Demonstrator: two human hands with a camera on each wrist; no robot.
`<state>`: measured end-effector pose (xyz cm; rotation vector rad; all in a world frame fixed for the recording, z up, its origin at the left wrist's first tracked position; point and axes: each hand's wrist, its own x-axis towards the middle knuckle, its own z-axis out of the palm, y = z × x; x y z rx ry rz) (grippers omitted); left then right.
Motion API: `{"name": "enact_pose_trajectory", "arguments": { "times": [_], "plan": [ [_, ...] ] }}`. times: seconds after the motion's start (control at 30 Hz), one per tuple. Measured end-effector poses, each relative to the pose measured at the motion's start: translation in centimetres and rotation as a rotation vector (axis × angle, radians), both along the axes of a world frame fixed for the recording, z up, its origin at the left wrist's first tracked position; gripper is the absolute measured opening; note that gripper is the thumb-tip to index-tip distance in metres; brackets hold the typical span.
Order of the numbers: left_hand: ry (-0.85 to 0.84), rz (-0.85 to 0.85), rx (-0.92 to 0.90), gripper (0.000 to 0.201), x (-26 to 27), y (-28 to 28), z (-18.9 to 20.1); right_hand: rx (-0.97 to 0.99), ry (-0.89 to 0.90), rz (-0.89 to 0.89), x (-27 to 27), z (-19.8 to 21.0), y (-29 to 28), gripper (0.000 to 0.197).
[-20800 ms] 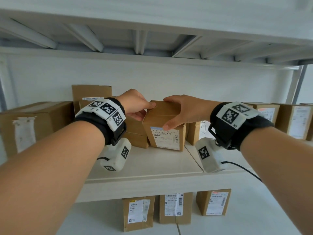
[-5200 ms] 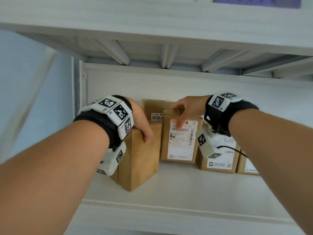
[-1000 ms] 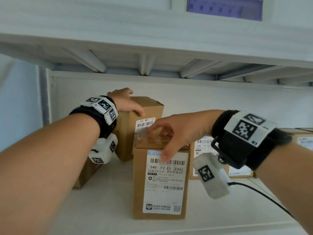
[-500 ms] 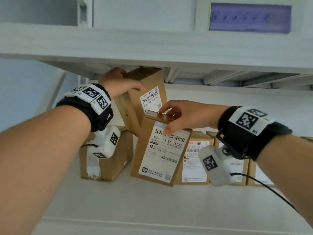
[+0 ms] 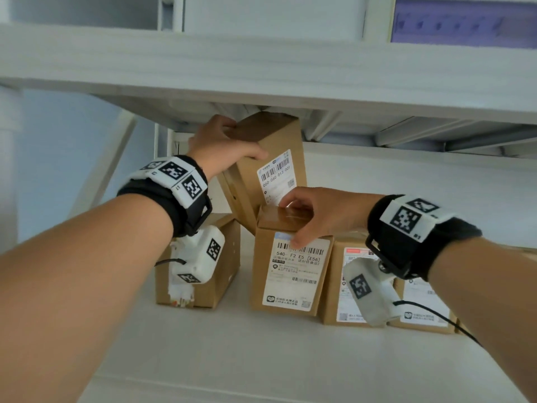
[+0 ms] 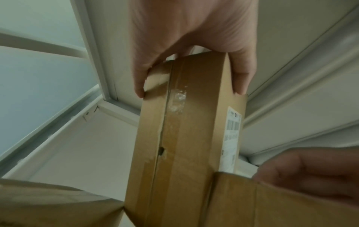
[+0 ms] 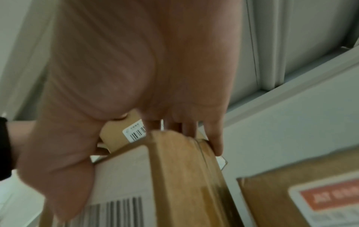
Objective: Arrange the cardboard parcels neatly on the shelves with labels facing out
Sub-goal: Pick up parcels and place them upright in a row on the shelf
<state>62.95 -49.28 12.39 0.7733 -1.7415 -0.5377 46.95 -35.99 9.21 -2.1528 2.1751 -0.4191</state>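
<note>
My left hand (image 5: 223, 146) grips the top of a tall cardboard parcel (image 5: 270, 170), held up and tilted under the upper shelf, its barcode label facing out. The left wrist view shows the same tall parcel (image 6: 186, 122) pinched between thumb and fingers (image 6: 240, 79). My right hand (image 5: 313, 213) grips the top of a second labelled parcel (image 5: 290, 269) that stands upright on the shelf (image 5: 261, 359), in front of the raised one. The right wrist view shows my thumb (image 7: 64, 184) on the label of that second parcel (image 7: 174, 176), fingers over its back edge.
A low parcel (image 5: 215, 274) with a torn label lies at the left by the shelf post. More labelled parcels (image 5: 348, 286) line up to the right. The upper shelf (image 5: 261, 71) hangs close above the raised parcel. The shelf's front strip is bare.
The right-hand parcel went from tilted in the air to upright on the shelf. The left hand keeps its parcel raised and tilted, now slightly higher under the upper shelf.
</note>
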Motion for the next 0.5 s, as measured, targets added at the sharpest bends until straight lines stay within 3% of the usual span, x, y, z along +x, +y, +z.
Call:
{"name": "enact_pose_trajectory", "arguments": {
  "times": [0.23, 0.5],
  "plan": [
    [-0.083, 0.036, -0.063, 0.096, -0.5, -0.3, -1.0, 0.046, 0.002, -0.055, -0.9, -1.8, -1.8, 0.073],
    [-0.11, 0.045, -0.131, 0.092, -0.7, -1.0, -1.5, 0.002, 0.055, -0.066, -1.7, -2.3, -2.8, 0.053]
  ]
}}
